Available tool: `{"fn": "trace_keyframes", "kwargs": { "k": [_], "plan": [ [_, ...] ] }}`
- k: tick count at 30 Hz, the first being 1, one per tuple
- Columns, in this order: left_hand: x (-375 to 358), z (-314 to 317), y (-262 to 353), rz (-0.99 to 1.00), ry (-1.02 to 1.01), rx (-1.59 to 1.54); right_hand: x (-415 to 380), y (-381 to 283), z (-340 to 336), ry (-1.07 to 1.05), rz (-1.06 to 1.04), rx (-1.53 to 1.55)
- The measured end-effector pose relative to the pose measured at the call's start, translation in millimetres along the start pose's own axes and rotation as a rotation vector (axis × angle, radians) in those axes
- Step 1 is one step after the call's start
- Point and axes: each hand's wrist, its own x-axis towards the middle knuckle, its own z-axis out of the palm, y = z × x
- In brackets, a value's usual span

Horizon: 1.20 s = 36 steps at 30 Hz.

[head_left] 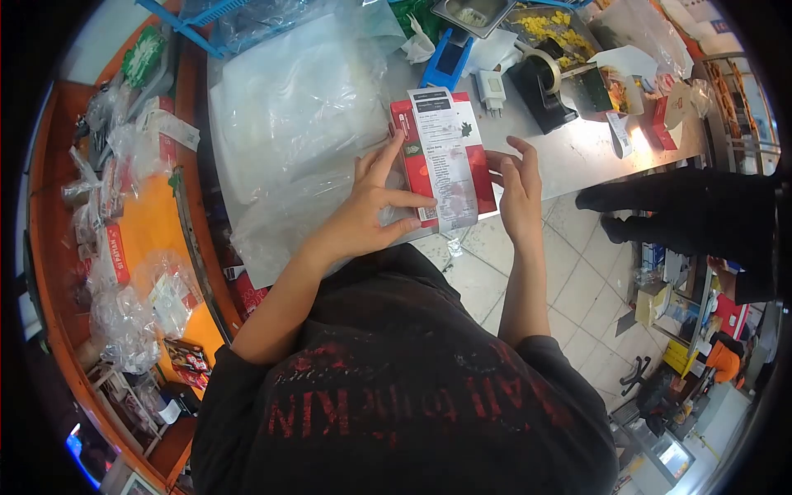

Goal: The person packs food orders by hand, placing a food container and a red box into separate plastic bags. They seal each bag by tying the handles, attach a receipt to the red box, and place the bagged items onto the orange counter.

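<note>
A red and white box [480, 165] lies at the front edge of the metal table, with a long printed receipt [447, 169] running down its top. My left hand [375, 194] is on the box's left side, fingers spread, one fingertip on the receipt's lower left part. At the box's right side is my right hand [517, 177], its fingers apart and partly curled, with the fingertips near or against the edge. Neither hand is wrapped round the box. Just behind the box are a blue device [447, 59] and a white charger plug [491, 91].
Clear plastic bags [285, 107] cover the table's left part. A black tape dispenser [540, 95], metal trays with yellow food [553, 29] and an open food box [615, 91] stand behind right. Another person's dark-clothed legs [685, 206] are at the right. Wrapped packets lie on an orange shelf [140, 214].
</note>
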Motion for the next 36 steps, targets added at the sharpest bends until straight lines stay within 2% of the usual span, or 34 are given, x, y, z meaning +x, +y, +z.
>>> {"fn": "trace_keyframes", "kwargs": {
  "k": [6, 9, 11, 12, 14, 15, 17, 18, 20, 22, 24, 25, 27, 30, 32, 34, 36],
  "plan": [
    [2.0, -1.0, 0.8, -0.034, 0.043, 0.060, 1.4, -3.5, 3.3, 0.036, -0.033, -0.028],
    [0.7, -1.7, -1.6, 0.017, 0.014, 0.115, -2.3, -12.7, 9.1, 0.017, 0.070, -0.116],
    [1.3, -1.6, 1.6, -0.052, 0.120, -0.145, -10.9, -14.6, 26.8, 0.174, -0.321, -0.767],
    [1.7, -0.8, 0.3, -0.051, 0.121, -0.143, -16.5, -19.3, 36.8, 0.174, -0.323, -0.766],
    [2.5, 0.7, -3.9, -0.039, 0.251, -0.198, -24.6, -33.4, 51.5, 0.008, -0.205, -0.951],
    [1.8, -0.7, -4.2, -0.037, 0.254, -0.196, -22.2, -37.2, 49.8, 0.008, -0.209, -0.951],
    [-1.6, -5.7, -6.1, -0.051, 0.277, -0.199, -14.3, -41.5, 41.9, -0.087, -0.078, -0.830],
    [-3.4, -7.5, -6.1, -0.053, 0.282, -0.196, -12.1, -37.0, 33.6, -0.091, -0.083, -0.829],
    [-5.8, -12.3, -6.7, -0.092, 0.318, -0.109, -5.1, -24.5, 8.3, 0.032, -0.228, -0.719],
    [-9.6, -18.3, -11.4, -0.100, 0.377, -0.072, -9.3, -35.2, -18.1, 0.125, -0.229, -0.814],
    [-15.5, -24.9, -16.0, -0.111, 0.430, -0.036, -13.8, -49.8, -38.4, 0.214, -0.095, -0.947],
    [-18.4, -28.5, -17.4, -0.138, 0.468, -0.017, -16.1, -52.4, -45.0, 0.208, -0.098, -0.950],
    [-23.3, -32.9, -20.6, -0.163, 0.511, 0.002, -19.3, -56.0, -53.1, 0.344, -0.116, -1.097],
    [-29.8, -35.8, -27.0, -0.219, 0.595, -0.096, -22.0, -54.9, -45.5, 0.297, -0.199, -1.028],
    [-35.0, -40.3, -30.8, -0.195, 0.626, -0.018, -22.2, -48.4, -28.0, 0.220, -0.332, -0.948],
    [-42.3, -44.0, -28.9, -0.191, 0.657, 0.001, -20.8, -44.0, -0.4, 0.142, -0.357, -0.792],
    [-53.4, -46.9, -32.0, -0.160, 0.677, 0.075, -16.6, -31.7, 19.0, 0.079, -0.379, -0.759]
  ]
}}
